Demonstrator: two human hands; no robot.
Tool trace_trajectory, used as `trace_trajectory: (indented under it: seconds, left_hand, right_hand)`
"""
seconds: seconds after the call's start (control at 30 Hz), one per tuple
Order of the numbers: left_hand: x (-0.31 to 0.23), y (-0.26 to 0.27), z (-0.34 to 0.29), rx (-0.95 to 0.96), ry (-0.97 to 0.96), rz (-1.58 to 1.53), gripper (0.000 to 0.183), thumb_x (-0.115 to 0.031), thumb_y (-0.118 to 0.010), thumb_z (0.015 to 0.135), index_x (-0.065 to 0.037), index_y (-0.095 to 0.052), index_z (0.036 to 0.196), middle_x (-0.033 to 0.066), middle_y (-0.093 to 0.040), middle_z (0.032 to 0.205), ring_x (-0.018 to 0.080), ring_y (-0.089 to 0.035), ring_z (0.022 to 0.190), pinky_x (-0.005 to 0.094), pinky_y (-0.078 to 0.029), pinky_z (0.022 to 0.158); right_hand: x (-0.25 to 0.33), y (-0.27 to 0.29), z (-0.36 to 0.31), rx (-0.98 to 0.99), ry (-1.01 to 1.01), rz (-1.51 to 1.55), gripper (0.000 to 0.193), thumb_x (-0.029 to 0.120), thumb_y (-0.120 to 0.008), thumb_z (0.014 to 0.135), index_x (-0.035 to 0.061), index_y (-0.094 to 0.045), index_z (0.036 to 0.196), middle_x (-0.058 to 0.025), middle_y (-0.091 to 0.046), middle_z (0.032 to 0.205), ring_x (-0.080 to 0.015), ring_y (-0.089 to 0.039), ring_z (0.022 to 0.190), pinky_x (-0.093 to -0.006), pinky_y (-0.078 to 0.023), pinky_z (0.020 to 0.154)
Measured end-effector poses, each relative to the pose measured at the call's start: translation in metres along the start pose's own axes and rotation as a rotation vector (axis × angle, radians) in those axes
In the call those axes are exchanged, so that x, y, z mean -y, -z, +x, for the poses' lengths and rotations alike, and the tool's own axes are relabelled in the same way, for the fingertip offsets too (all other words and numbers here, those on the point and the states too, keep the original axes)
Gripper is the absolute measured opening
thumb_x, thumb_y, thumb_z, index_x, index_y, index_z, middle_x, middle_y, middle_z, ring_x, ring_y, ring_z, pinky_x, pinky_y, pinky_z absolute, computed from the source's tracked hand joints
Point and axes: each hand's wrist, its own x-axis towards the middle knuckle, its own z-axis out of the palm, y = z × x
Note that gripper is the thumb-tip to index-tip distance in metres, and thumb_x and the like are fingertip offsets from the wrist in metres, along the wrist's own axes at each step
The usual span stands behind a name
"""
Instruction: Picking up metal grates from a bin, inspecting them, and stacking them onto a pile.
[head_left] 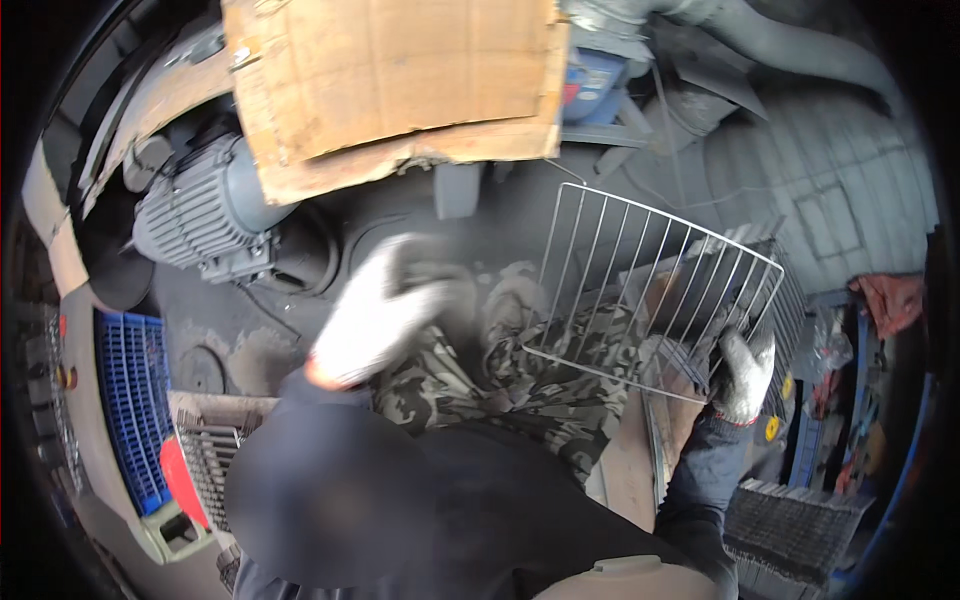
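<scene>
My right hand [745,375], in a white glove, is closed on the lower right edge of a wire rack [652,285]. This rack is a rectangular metal frame with thin parallel bars, held tilted above my camouflage-clad legs. My left hand [375,310], also white-gloved, hovers over my legs to the left of the rack and does not touch it. Motion blurs its fingers, but the thumb looks apart from them and nothing shows in the grasp. More wire racks [785,330] stand just behind my right hand, partly hidden by it.
A cardboard sheet [410,80] covers the machinery ahead. To the left are a grey electric motor [205,210] and a blue plastic crate [135,400]. Stacked racks lie at near right [795,530] and near left [215,440]. A wrapped grey bale [825,190] stands at far right.
</scene>
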Motion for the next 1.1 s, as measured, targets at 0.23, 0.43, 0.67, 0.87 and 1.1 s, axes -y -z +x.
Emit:
trace_trajectory:
  seconds: [0.23,0.43,0.67,0.87,1.1]
  left_hand:
    - [0.093,0.233,-0.245,-0.967,0.082,0.969,0.031,-0.004,-0.060,0.102,0.001,-0.066,0.132,0.0161,-0.073,0.122,0.0273,-0.069,0.114,0.0367,-0.050,0.107]
    - [0.168,0.285,-0.449,-1.467,0.705,1.355,0.045,-0.030,-0.061,0.104,-0.004,-0.064,0.141,0.0233,-0.066,0.140,0.0408,-0.063,0.128,0.0461,-0.049,0.110]
    - [0.209,0.299,-0.470,-1.346,0.573,1.179,0.038,-0.027,-0.055,0.102,-0.003,-0.066,0.130,0.0257,-0.073,0.121,0.0462,-0.069,0.113,0.0509,-0.054,0.096]
    - [0.193,0.283,-0.444,-1.402,0.629,1.255,0.029,-0.021,-0.056,0.099,-0.006,-0.070,0.120,0.0226,-0.075,0.114,0.0432,-0.072,0.106,0.0506,-0.056,0.091]
    - [0.189,0.289,-0.453,-1.414,0.487,1.220,0.027,-0.017,-0.057,0.097,-0.006,-0.071,0.117,0.0218,-0.075,0.111,0.0409,-0.072,0.105,0.0480,-0.056,0.092]
  right_hand:
    - [-0.048,-0.021,-0.029,0.082,0.180,-0.100,0.014,-0.007,-0.074,0.091,-0.0034,-0.071,0.105,-0.0152,-0.074,0.110,-0.0251,-0.071,0.102,-0.0381,-0.057,0.095]
    - [-0.110,-0.063,-0.022,0.267,0.289,-0.106,0.012,0.002,-0.078,0.091,0.0022,-0.076,0.103,-0.0137,-0.076,0.111,-0.0298,-0.068,0.118,-0.0466,-0.047,0.113]
    - [-0.144,-0.132,-0.017,0.435,0.375,-0.033,0.012,0.003,-0.078,0.089,0.0017,-0.076,0.100,-0.0151,-0.073,0.118,-0.0304,-0.062,0.127,-0.0426,-0.047,0.109]
    - [-0.146,-0.179,-0.010,0.557,0.256,0.131,0.015,-0.003,-0.080,0.084,0.0000,-0.076,0.098,-0.0142,-0.072,0.120,-0.0278,-0.062,0.126,-0.0387,-0.050,0.105]
    - [-0.151,-0.209,-0.004,0.614,0.142,0.310,0.015,-0.002,-0.080,0.085,-0.0005,-0.076,0.099,-0.0201,-0.071,0.130,-0.0299,-0.064,0.128,-0.0405,-0.052,0.108]
